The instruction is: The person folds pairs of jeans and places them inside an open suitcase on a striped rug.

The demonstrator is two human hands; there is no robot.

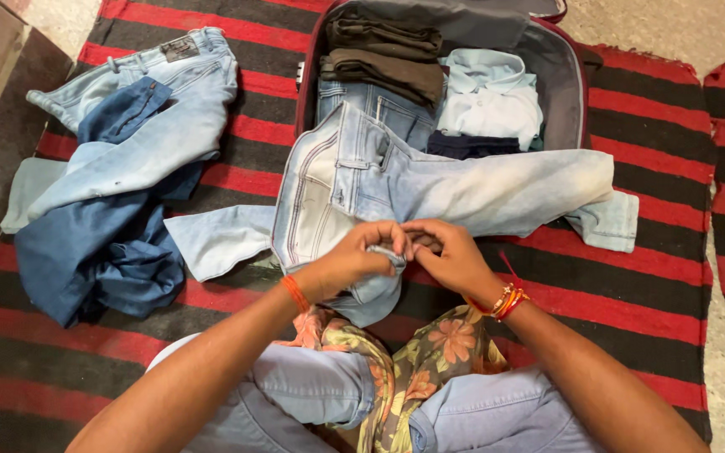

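You are pinching one pale jeans waistband at frame centre, left hand and right hand fingers clamped; one open suitcase above.

Red-and-black striped rug (pale stone floor beyond)

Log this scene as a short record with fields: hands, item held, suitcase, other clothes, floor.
left hand: left hand pinching the jeans' waistband
right hand: right hand gripping the same spot
item held: light blue jeans, spread flat
suitcase: open suitcase with folded clothes
other clothes: pile of denim
floor: red and black striped rug
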